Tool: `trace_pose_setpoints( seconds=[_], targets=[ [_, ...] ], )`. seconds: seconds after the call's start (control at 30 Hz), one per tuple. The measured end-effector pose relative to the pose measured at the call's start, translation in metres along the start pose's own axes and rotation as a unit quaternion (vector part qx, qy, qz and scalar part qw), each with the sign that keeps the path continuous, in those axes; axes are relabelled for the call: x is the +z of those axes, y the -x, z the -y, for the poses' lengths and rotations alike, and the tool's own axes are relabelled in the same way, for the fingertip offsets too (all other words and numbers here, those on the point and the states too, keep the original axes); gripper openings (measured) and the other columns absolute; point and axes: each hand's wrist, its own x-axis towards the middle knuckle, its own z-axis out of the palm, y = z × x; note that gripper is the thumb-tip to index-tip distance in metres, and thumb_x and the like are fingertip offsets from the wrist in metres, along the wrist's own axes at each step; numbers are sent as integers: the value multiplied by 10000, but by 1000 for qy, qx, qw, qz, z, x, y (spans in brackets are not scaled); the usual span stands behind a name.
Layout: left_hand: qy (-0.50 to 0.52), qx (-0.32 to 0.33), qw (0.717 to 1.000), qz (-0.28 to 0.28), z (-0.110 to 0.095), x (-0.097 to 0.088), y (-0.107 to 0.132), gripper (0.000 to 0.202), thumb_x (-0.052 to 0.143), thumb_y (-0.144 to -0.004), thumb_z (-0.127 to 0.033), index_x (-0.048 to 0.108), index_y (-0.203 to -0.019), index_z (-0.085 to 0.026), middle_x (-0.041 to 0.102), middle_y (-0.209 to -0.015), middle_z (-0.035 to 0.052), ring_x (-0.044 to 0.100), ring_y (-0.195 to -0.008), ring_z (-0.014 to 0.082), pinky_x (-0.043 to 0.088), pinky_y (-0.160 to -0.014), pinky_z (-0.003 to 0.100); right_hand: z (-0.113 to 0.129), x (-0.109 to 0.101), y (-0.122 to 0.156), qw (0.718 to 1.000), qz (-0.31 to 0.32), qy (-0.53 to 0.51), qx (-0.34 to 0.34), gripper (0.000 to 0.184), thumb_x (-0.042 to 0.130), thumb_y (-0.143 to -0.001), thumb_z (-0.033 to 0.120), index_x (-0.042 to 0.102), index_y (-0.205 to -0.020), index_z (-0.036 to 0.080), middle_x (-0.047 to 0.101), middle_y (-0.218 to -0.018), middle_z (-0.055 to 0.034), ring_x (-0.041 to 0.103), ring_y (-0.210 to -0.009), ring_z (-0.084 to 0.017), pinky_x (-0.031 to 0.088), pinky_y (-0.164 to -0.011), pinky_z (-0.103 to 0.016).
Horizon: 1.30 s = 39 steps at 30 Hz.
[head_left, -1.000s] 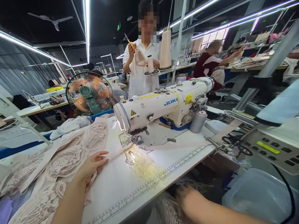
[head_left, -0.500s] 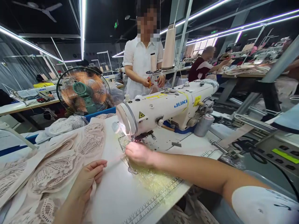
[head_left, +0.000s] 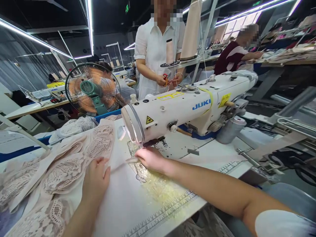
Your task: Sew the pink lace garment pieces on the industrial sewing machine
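Hidden: needle, behind right hand [head_left: 150, 158], whose fingertips pinch the narrow pale-pink fabric strip [head_left: 120, 165] at 6 o'clock of the white JUKI sewing machine [head_left: 187, 107] | left hand [head_left: 96, 177] palm-down on pink lace garment [head_left: 61, 171], grip unclear | Surface: white ruler-edged table [head_left: 128, 210], sewing workshop | Change: left hand has turned flatter.

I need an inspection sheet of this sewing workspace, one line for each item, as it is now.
Surface: white table, ruler printed along front edge.
Job's things: pink lace fabric; thin strip; JUKI sewing machine.
Clutter: grey thread cone beside the machine.
Hands: left hand flat on the fabric; right hand at the strip's end below the machine head, grip unclear.
Cables: nothing seen.
Surroundings: fan; standing person in white; seated person behind.
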Motion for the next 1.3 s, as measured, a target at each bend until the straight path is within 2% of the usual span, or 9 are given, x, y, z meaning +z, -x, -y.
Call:
trace_pose_setpoints(
  seconds=[0.07,0.17,0.27,0.4,0.63,0.77,1.07,1.23,1.3],
  targets=[
    [-59,80,994,43,-10,12,1,374,588,-648,-374,658,-980,-214,578,-1142,102,433,-1150,324,276,-1038,458,-1,-1,0,1000,0,-11,3,200,478,-833,176,656,-922,194,683,-843,-24,603,-760,-168,361,-602,-241],
    [-105,145,976,125,-17,40,-2,384,558,-703,-329,634,-1060,-210,633,-1099,104,495,-1091,307,359,-967,444,-2,-2,1,1000,4,-20,-9,217,457,-849,198,649,-950,215,694,-880,-11,608,-770,-162,374,-601,-236],
    [-95,133,973,163,-17,59,-8,252,554,-710,-344,669,-894,-215,674,-899,80,565,-910,278,431,-841,405,-1,-5,1,1000,5,-16,-16,206,463,-844,202,644,-942,212,694,-869,-17,605,-769,-169,369,-593,-240],
    [-60,84,974,199,-18,59,-9,276,505,-754,-431,648,-791,-199,665,-765,47,591,-727,217,463,-675,314,4,-11,1,1000,9,-2,-4,193,481,-821,190,620,-952,217,682,-807,-7,585,-710,-166,330,-543,-241],
    [-20,17,984,175,-17,56,-9,331,474,-740,-494,587,-689,-187,548,-599,-5,492,-581,159,376,-556,250,13,-22,6,999,17,46,2,196,525,-700,81,587,-856,181,634,-752,-28,501,-635,-163,246,-502,-264],
    [-5,3,987,163,-13,61,-11,351,495,-704,-520,591,-680,-183,548,-596,2,480,-588,163,359,-559,252,15,-22,7,997,29,77,-7,108,516,-735,109,565,-809,170,608,-725,-25,463,-609,-152,223,-497,-273],
    [21,-4,988,155,-9,63,-10,318,531,-678,-493,613,-667,-186,562,-604,-1,494,-613,169,370,-591,256,20,-18,2,990,50,132,-14,129,461,-820,132,581,-857,159,648,-865,-47,531,-703,-165,276,-545,-285],
    [16,0,987,162,-8,61,-11,343,532,-696,-515,616,-687,-182,566,-615,-5,495,-613,165,374,-587,252,19,-13,-5,989,66,135,4,142,504,-750,100,616,-827,143,666,-794,-62,569,-669,-187,333,-520,-280],
    [17,2,986,164,-8,60,-12,365,531,-695,-532,617,-699,-177,577,-625,1,499,-614,168,375,-582,255,19,-13,2,988,74,135,-1,195,514,-722,69,636,-865,122,683,-873,-87,602,-773,-201,410,-598,-274]
  ],
)
